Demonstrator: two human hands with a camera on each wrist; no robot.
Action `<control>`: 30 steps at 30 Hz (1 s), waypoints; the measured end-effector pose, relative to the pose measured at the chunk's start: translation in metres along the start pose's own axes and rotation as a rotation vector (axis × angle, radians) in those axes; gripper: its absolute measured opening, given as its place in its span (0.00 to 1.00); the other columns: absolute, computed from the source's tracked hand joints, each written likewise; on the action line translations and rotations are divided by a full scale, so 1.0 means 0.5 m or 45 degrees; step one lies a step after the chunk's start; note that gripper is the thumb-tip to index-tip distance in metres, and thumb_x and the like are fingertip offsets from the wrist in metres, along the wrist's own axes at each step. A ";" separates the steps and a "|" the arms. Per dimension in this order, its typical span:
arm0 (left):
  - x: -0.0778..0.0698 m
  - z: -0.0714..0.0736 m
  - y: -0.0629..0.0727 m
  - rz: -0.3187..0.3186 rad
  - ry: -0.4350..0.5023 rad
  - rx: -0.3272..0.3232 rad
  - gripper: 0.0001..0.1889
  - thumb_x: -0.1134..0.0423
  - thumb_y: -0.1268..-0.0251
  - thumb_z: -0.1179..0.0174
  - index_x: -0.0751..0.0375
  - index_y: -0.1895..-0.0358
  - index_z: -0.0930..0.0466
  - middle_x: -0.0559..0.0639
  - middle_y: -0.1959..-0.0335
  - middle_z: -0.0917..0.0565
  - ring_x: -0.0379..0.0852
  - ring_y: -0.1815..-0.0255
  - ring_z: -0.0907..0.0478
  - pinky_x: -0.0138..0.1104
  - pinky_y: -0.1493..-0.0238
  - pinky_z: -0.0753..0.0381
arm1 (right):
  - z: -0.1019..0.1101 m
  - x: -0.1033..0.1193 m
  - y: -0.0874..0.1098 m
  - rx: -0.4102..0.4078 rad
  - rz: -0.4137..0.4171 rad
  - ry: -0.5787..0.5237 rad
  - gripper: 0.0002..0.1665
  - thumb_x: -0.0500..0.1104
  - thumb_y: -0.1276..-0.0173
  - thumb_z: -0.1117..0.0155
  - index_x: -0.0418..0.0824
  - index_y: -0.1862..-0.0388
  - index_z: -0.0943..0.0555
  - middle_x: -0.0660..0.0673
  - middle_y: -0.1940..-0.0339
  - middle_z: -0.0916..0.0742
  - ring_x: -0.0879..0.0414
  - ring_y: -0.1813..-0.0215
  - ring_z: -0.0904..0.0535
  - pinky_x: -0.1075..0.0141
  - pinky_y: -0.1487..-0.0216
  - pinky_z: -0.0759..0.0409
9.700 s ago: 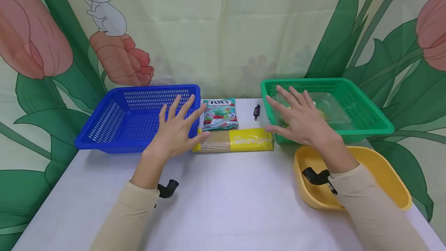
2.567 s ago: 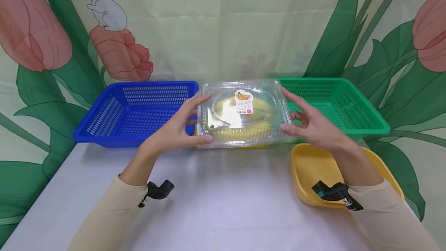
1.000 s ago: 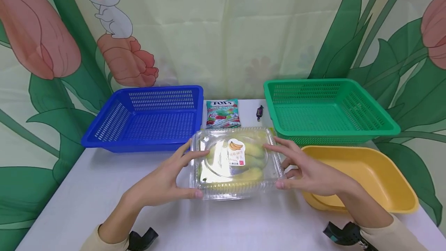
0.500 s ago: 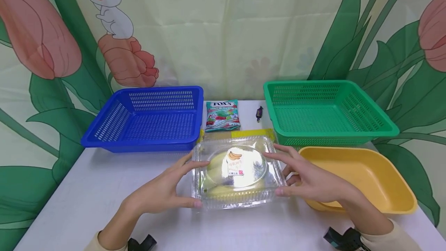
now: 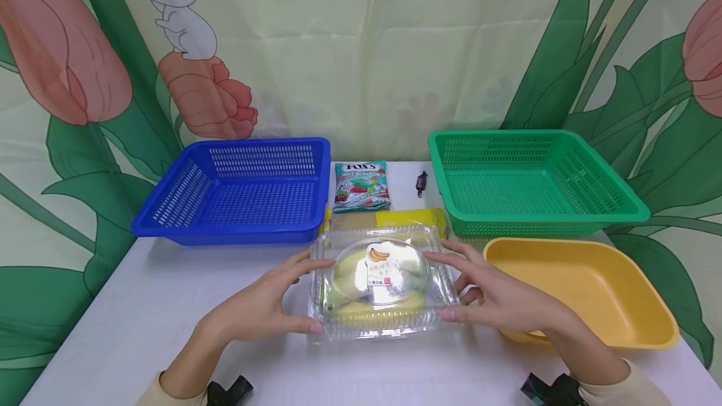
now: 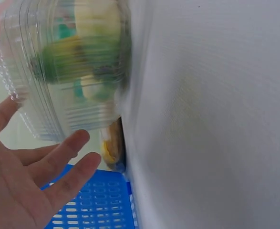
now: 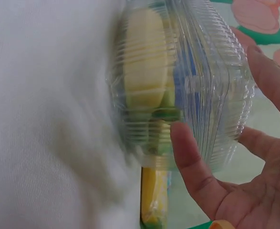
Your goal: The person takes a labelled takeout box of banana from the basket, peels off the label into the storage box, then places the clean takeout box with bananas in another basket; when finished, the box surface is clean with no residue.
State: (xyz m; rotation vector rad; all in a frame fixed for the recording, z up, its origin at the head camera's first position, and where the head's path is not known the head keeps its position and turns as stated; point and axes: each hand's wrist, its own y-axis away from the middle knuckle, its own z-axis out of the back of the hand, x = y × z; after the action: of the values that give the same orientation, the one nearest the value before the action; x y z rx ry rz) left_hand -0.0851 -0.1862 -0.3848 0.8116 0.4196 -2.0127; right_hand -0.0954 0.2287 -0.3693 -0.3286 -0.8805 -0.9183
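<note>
A clear plastic box of bananas [image 5: 346, 315] sits low over the front middle of the white table, its lid bearing a banana label [image 5: 379, 266]. At its left end my left hand [image 5: 251, 309] holds it, index finger over the lid and thumb by the front corner. My right hand [image 5: 502, 296] holds the opposite end in the same way. In the left wrist view, the lower fingers [image 6: 77, 169] spread away from the box [image 6: 73, 67]. The right wrist view has a fingertip [image 7: 182, 136] against the box wall [image 7: 144, 81]. Both views show its underside at or close to the tabletop.
Behind the box lie a yellow pack of dry noodles [image 5: 408, 217], a FOX'S candy bag [image 5: 361, 188] and one small wrapped candy [image 5: 421, 184]. A blue basket [image 5: 225, 237] stands left, a green basket [image 5: 541, 213] right. The yellow basin [image 5: 598, 296] is beside my right hand.
Earlier the box was in the green basket; both hands carried it out, then down and toward me. Over the last half second it has barely shifted. The noodle pack shows again behind it.
</note>
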 end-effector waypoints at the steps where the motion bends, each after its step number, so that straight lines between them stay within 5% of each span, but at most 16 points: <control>1: 0.001 0.000 -0.001 0.001 0.008 0.004 0.47 0.33 0.49 0.26 0.20 0.24 0.41 0.54 0.16 0.48 0.62 0.17 0.50 0.67 0.29 0.39 | 0.000 0.000 0.000 0.004 -0.002 -0.005 0.47 0.52 0.32 0.27 0.65 0.19 0.39 0.39 0.16 0.52 0.50 0.46 0.22 0.65 0.51 0.15; 7: 0.003 0.001 -0.004 -0.037 0.018 0.018 0.47 0.35 0.45 0.27 0.22 0.23 0.42 0.53 0.14 0.57 0.64 0.16 0.55 0.68 0.30 0.38 | 0.002 0.012 0.003 0.016 0.036 0.079 0.48 0.54 0.30 0.29 0.64 0.18 0.42 0.40 0.15 0.57 0.31 0.25 0.37 0.47 0.39 0.18; 12: 0.001 0.003 -0.008 -0.101 0.017 -0.017 0.47 0.37 0.47 0.24 0.27 0.23 0.39 0.49 0.15 0.62 0.64 0.19 0.47 0.67 0.34 0.31 | 0.003 0.025 -0.001 -0.017 0.121 0.249 0.49 0.59 0.30 0.31 0.65 0.17 0.44 0.46 0.14 0.57 0.31 0.18 0.51 0.31 0.36 0.28; 18: 0.006 0.002 -0.010 -0.187 -0.040 -0.085 0.49 0.40 0.51 0.21 0.31 0.23 0.38 0.44 0.19 0.53 0.53 0.23 0.43 0.61 0.36 0.27 | -0.004 0.027 -0.027 -0.013 0.206 0.320 0.48 0.62 0.29 0.33 0.61 0.16 0.43 0.46 0.14 0.54 0.36 0.16 0.56 0.29 0.31 0.35; 23: 0.008 -0.001 -0.021 -0.259 -0.087 -0.143 0.48 0.42 0.49 0.22 0.35 0.22 0.36 0.45 0.19 0.48 0.55 0.20 0.49 0.66 0.36 0.30 | -0.004 0.025 -0.038 -0.003 0.217 0.355 0.48 0.63 0.31 0.32 0.56 0.17 0.40 0.46 0.13 0.51 0.36 0.16 0.56 0.28 0.30 0.37; 30: -0.004 -0.002 -0.049 -0.322 -0.120 -0.112 0.48 0.40 0.49 0.23 0.39 0.23 0.35 0.47 0.18 0.47 0.58 0.20 0.52 0.71 0.36 0.36 | -0.003 0.024 -0.035 -0.001 0.154 0.321 0.52 0.65 0.30 0.34 0.57 0.15 0.47 0.50 0.13 0.52 0.36 0.16 0.58 0.29 0.29 0.40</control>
State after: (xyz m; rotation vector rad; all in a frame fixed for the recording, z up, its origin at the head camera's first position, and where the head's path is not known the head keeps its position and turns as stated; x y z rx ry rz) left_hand -0.1043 -0.1711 -0.3845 0.6313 0.5757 -2.2381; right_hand -0.1053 0.2109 -0.3629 -0.2570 -0.6219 -0.8269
